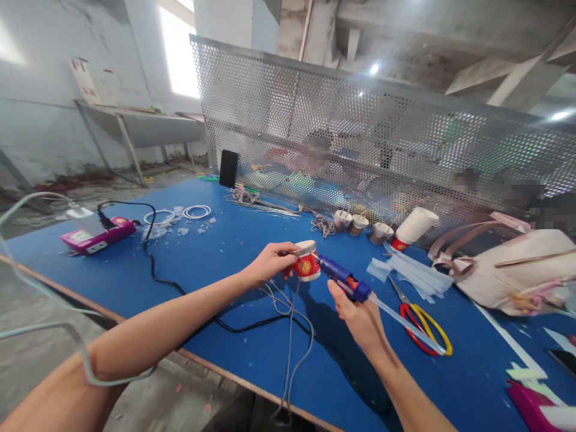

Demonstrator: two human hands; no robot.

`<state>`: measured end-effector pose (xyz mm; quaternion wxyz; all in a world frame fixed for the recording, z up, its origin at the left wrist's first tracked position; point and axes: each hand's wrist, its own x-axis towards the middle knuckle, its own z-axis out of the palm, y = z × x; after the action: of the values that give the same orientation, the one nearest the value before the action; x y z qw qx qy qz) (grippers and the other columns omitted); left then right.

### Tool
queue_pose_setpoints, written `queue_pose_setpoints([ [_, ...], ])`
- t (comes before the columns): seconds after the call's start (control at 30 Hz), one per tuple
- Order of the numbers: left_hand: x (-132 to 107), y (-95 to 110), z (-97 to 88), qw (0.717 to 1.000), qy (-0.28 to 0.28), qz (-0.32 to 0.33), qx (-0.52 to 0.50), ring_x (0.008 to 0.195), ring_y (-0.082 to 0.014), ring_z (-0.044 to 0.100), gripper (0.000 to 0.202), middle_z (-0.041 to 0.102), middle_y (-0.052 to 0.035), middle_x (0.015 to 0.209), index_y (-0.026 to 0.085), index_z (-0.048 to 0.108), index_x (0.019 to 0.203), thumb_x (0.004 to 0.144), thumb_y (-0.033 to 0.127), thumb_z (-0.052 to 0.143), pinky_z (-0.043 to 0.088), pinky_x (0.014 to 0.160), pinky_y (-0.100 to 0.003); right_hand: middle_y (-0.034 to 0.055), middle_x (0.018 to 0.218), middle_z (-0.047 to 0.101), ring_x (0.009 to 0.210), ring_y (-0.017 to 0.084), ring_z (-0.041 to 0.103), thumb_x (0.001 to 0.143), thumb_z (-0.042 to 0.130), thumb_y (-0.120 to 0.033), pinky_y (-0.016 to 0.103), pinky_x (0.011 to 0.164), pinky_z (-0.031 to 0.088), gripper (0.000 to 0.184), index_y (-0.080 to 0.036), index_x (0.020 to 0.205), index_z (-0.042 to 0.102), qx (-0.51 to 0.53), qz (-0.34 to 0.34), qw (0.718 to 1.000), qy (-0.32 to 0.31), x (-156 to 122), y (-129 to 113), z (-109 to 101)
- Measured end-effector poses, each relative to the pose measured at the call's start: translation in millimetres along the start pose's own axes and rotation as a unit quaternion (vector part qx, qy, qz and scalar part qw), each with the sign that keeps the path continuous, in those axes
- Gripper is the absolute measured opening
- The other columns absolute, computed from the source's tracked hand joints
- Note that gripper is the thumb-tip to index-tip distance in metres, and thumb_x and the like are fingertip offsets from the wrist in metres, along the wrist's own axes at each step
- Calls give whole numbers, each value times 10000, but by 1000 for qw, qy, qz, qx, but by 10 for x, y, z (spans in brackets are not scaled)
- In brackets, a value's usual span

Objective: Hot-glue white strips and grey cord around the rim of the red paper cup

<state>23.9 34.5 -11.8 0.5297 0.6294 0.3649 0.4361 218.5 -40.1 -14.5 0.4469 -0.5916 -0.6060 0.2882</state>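
My left hand (275,264) grips a small red and white paper cup (308,265) from its left side, above the blue table. Grey cord (290,348) hangs down below the cup and runs to the table's front edge. In my right hand (357,315) is a blue glue gun (344,277), its nozzle against or very near the cup's right side. A long translucent glue stick (407,324) sticks out of the gun's rear. Whether the nozzle touches the cup I cannot tell.
Red- and yellow-handled scissors (420,324) lie right of my right hand, beside translucent glue sticks (416,270). Behind stand stacked paper cups (416,227) and several cord-wrapped cups (359,224). A pink power strip (99,236) is at left, a pale bag (517,267) at right. A perforated metal screen (270,102) borders the back.
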Motion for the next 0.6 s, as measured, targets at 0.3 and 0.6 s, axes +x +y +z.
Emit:
queue_pose_setpoints([
  [0.3,17,-31,-29,999,11,-11,-36,447,-92,524,195,577,24,505,119,661,786,656,175,527,414,410,-184,-43,461,457,349,71,369,736,583,-556,226,395,338,439,-188,525,474,131,43,990,-3,225,94,-115],
  [0.6,7,-9,1,999,46,-12,-11,462,-88,522,182,582,16,559,120,660,800,679,210,559,435,435,-195,39,577,620,578,211,570,671,562,-580,288,546,382,404,-202,704,699,-149,70,985,42,600,554,-251],
])
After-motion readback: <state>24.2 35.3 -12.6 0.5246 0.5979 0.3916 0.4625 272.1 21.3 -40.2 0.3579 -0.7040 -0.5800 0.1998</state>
